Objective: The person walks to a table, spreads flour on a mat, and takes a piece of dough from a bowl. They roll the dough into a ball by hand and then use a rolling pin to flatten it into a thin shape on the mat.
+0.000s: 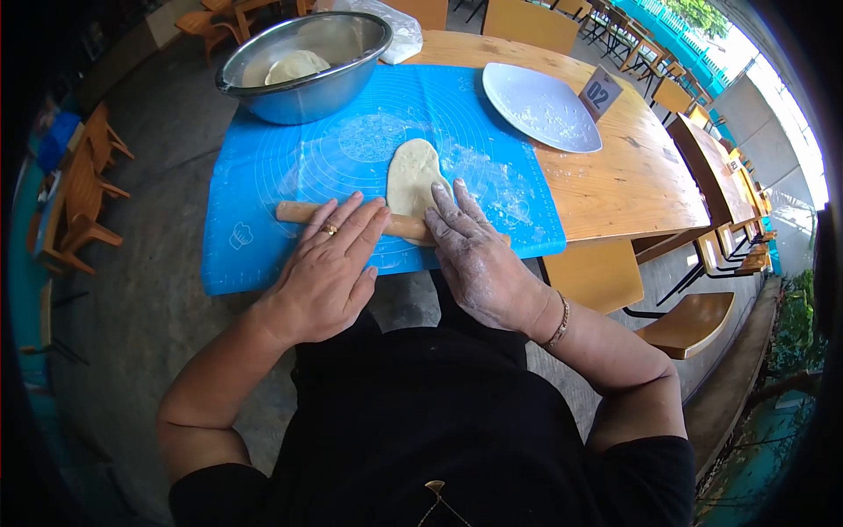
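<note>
A flattened oval piece of dough [411, 176] lies on the blue mat [237, 184], its near part under a wooden rolling pin [402, 227]. My left hand [332, 263], with a ring on one finger, rests its outstretched fingers across the pin's left part. Dusted with flour, my right hand [474, 255] lies with fingers extended over the pin's right part and touches the dough's right edge. Neither hand is wrapped round the pin. The far end of the dough shows beyond the pin; the hand and pin hide some of its near edge.
A metal bowl [307, 104] holding more dough [297, 66] stands at the mat's back left, beside a plastic bag [399, 31]. A floury white plate [540, 101] overlaps the back right of the mat, near an "02" card [600, 92] on the wooden table [632, 193].
</note>
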A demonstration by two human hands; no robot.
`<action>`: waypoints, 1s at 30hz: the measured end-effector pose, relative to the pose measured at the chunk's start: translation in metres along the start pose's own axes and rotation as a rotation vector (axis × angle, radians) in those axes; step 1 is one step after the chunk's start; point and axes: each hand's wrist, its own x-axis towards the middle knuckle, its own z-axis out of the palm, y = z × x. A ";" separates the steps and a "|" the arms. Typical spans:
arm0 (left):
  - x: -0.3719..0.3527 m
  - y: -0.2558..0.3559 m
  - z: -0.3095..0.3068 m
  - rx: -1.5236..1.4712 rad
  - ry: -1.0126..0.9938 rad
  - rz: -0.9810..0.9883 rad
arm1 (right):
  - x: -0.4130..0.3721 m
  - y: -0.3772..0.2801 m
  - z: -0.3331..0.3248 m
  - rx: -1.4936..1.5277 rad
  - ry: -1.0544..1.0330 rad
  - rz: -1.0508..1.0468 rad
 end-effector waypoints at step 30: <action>0.054 -0.009 0.024 0.126 -0.019 -0.188 | 0.067 0.099 0.014 -0.126 0.059 -0.067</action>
